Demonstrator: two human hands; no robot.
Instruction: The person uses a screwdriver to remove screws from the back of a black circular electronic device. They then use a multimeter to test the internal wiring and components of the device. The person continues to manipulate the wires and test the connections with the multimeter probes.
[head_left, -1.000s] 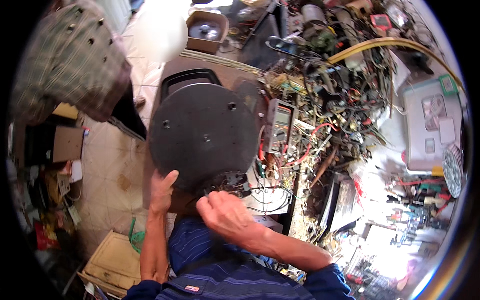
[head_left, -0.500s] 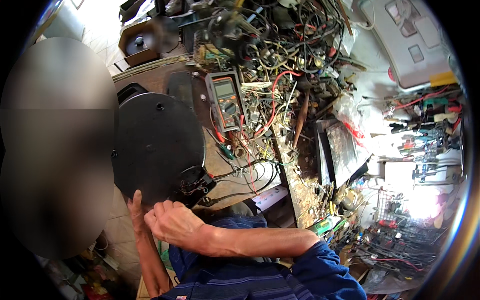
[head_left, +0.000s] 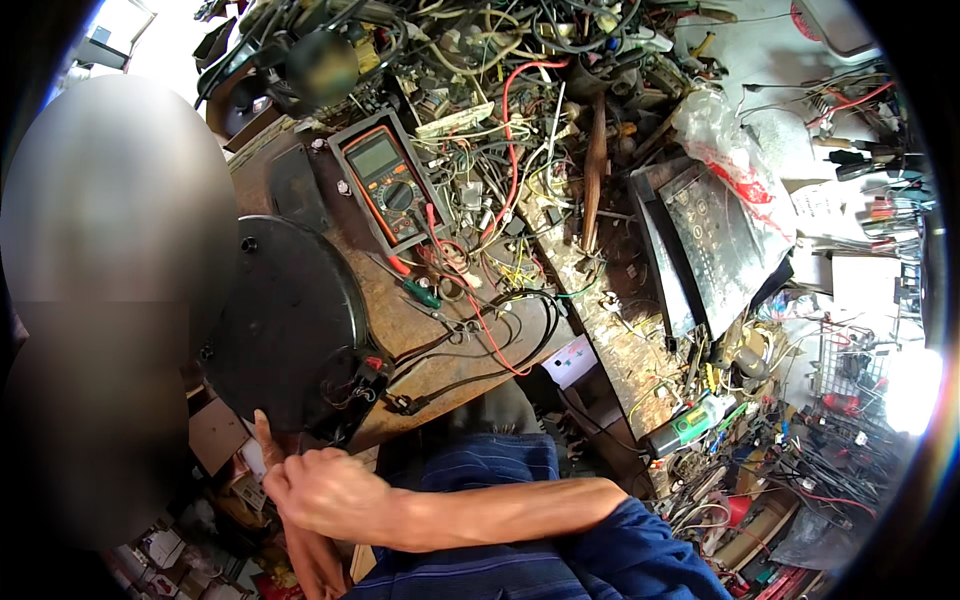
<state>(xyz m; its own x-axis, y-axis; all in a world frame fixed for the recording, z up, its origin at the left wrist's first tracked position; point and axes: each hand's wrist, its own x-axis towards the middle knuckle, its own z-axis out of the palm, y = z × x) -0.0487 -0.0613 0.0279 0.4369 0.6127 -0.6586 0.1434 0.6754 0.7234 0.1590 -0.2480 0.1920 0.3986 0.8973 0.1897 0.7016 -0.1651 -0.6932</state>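
The round black appliance (head_left: 285, 325) lies at left of centre in the frame, on the brown workbench (head_left: 450, 365); its left edge is lost behind a blurred patch. The left hand (head_left: 267, 447) is at its lower edge, one finger extended up against the rim — the other fingers are hidden, so their hold cannot be told. The right hand (head_left: 332, 494) is in front of it, just below the rim, fingers curled in; whether they grip anything cannot be seen. Near the appliance's lower right is an opening with thin wires (head_left: 352, 392); a black cable (head_left: 480, 372) loops to the right of it. Upper centre-left sits a multimeter (head_left: 388, 180) — grey-framed, with a red lead (head_left: 482, 322) running down the bench; a wooden handle (head_left: 594, 175) stands out at upper right of centre.
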